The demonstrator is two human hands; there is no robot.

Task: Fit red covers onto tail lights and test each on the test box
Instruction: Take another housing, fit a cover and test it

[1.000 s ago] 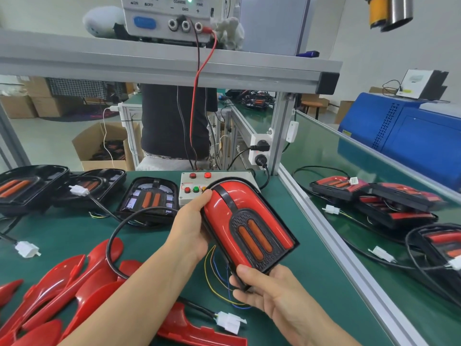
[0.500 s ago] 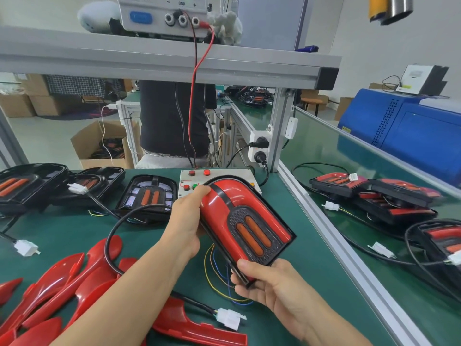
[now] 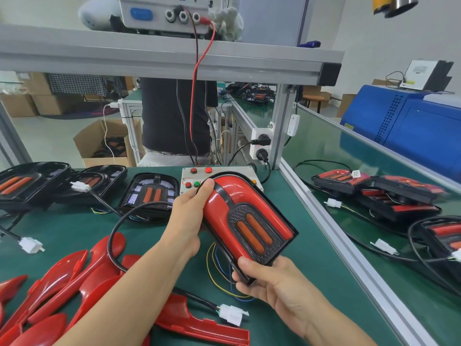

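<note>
— Green matting covers the surface [image 3: 311, 245]; where's the tail light [image 3: 245, 221]?

— Held above it, tilted, its red cover [image 3: 219, 208] fitted. The left hand [image 3: 185, 218] grips the rounded end, the right hand [image 3: 272, 280] pinches the square end.

— Around it?

— The test box [image 3: 192, 181] is just behind, loose red covers [image 3: 74, 278] lie at left, and a white connector [image 3: 233, 314], probably this light's, lies below.

Test box [image 3: 189, 181] half hidden behind the tail light [image 3: 245, 218]. Red covers [image 3: 74, 283] cut off at the bottom left edge. Writing on the power box [image 3: 162, 11] too blurry to read.
</note>
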